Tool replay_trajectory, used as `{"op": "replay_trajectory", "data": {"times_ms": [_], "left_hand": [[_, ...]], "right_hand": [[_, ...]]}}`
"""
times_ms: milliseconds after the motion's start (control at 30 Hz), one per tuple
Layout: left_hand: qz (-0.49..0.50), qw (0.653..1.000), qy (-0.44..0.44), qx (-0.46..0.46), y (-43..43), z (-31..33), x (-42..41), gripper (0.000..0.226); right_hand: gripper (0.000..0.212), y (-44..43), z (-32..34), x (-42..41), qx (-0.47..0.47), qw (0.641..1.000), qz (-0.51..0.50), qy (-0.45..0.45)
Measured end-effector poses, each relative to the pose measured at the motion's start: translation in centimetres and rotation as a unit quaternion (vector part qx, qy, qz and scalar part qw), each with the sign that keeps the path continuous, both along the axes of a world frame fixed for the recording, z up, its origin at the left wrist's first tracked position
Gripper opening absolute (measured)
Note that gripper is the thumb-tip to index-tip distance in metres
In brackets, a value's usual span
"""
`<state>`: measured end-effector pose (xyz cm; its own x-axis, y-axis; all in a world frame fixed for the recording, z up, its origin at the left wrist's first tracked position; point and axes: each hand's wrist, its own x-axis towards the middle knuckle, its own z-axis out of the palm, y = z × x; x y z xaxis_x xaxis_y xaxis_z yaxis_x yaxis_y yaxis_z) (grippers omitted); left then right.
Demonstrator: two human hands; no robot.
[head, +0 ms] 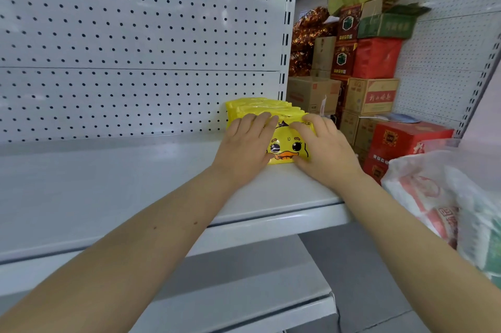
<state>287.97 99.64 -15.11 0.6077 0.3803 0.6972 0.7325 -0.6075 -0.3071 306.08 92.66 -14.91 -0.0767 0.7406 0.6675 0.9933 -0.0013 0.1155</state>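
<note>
A row of several yellow packets stands upright at the right end of a white metal shelf (113,186). The front yellow packet (286,149) shows a cartoon duck face. My left hand (245,147) lies flat on the left half of its front, fingers straight and reaching to its top edge. My right hand (324,147) lies on the right half the same way, thumb low by the packet's bottom edge. More yellow packets (257,106) stand behind it, against the pegboard back panel.
White pegboard (135,34) backs the shelf, and a slotted upright (287,34) ends it. To the right, stacked red, green and brown cartons (374,88) fill another bay. A white plastic bag (444,205) with red print hangs near my right forearm. A lower shelf (244,292) sits below.
</note>
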Motion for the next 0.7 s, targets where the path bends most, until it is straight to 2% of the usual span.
{"op": "replay_trajectory", "data": {"times_ms": [100, 367, 533, 700], "left_hand": [[0.006, 0.999, 0.003, 0.035, 0.3, 0.0, 0.3, 0.072], [-0.007, 0.996, -0.061, -0.069, 0.8, -0.7, -0.6, 0.080], [0.003, 0.996, -0.068, -0.055, 1.0, -0.6, -0.3, 0.078], [0.010, 0.996, -0.060, -0.067, 0.6, -0.4, -0.1, 0.076]], "right_hand": [[0.064, 0.6, 0.3, -0.3, 0.006, 1.000, -0.008, 0.013], [0.063, 0.6, -0.7, -0.6, 0.027, 0.993, 0.036, 0.110], [0.063, 0.8, -0.7, -0.6, 0.015, 0.995, 0.024, 0.093], [0.062, 0.8, -0.6, -0.9, 0.009, 0.993, 0.009, 0.119]]}}
